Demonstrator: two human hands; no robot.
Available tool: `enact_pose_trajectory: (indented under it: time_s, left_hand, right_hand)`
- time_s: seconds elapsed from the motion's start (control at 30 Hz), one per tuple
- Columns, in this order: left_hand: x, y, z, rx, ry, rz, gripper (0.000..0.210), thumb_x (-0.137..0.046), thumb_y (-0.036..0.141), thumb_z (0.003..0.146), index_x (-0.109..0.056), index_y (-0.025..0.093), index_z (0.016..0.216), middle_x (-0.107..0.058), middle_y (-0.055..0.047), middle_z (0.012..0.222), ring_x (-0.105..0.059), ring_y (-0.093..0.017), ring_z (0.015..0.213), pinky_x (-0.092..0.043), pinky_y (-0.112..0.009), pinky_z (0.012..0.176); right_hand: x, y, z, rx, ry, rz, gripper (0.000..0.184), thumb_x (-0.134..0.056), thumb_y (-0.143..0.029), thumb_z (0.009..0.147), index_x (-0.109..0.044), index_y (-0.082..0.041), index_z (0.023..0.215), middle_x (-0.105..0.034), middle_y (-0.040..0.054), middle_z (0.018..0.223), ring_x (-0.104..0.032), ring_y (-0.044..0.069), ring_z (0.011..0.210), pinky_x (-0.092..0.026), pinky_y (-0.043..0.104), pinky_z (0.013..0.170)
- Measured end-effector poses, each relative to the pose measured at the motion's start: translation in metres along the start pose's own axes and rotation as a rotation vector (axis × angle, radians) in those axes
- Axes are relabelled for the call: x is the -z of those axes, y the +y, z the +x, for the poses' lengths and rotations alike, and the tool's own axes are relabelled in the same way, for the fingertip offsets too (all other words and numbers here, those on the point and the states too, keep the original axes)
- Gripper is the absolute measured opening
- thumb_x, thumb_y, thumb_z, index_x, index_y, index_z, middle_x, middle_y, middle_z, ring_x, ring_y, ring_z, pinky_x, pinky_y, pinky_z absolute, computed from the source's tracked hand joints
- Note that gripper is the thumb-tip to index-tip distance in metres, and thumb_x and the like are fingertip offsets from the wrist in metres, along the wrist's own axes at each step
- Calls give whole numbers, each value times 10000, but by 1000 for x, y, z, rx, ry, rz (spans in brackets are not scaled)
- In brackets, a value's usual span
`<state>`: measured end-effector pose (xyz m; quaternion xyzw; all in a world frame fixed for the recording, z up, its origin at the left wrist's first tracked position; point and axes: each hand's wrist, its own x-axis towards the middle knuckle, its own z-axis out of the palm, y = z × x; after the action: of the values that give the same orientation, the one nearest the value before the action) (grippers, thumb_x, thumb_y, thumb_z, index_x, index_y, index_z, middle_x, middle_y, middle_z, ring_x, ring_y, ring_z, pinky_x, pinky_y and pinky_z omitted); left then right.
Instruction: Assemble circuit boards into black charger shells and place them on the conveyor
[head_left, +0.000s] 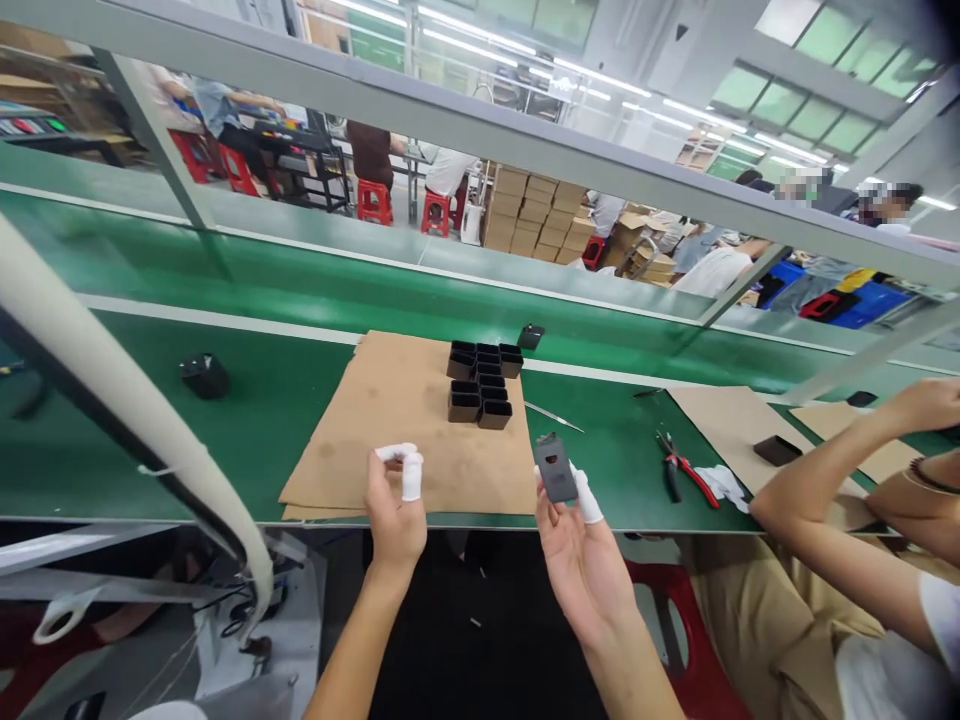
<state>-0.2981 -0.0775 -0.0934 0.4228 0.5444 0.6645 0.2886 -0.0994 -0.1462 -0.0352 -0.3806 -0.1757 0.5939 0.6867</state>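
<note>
The flat black part (558, 478) is pinched between thumb and fingers of the right hand (581, 565). Toward eleven o'clock from it, hollow black cases (490, 382) stand clustered on a cardboard sheet (375, 420). At nine o'clock the left hand (397, 520) bends thumb and finger close together (white-capped; I cannot tell whether they grip anything). At three o'clock lie red-and-black pliers (674, 458).

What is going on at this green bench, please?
A person's right hand holds up a flat black part near the front edge of the bench. The left hand, wearing white finger covers, shows nothing held. A cluster of open-topped black cases stands on a brown cardboard sheet; pliers lie farther right on the bench.
</note>
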Motion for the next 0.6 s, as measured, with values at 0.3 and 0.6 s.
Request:
enact_pose_trajectory:
  time_s: [0.3, 0.6]
  left_hand:
    - [-2, -22, -1, -291, -197, 498, 218, -616, 436, 1012, -620, 219, 1039, -697, -55, 1001, -653, -252, 952, -461, -426, 951]
    - [-3, -19, 1, -398, -238, 635, 187, -600, 409, 1025, -610, 222, 1021, -685, -52, 955, -652, -269, 966, -430, -424, 926]
  right_hand:
    - [1, 3, 6, -122, 1, 76, 252, -766, -401, 946, -776, -227, 1128, -761, 62, 1245, -757, 151, 1133, -630, 301, 1077]
    - [11, 10, 32, 123, 13, -232, 349, -763, -462, 955, -740, -253, 1233, -738, 70, 1272, -739, 171, 1147, -653, 335, 1019]
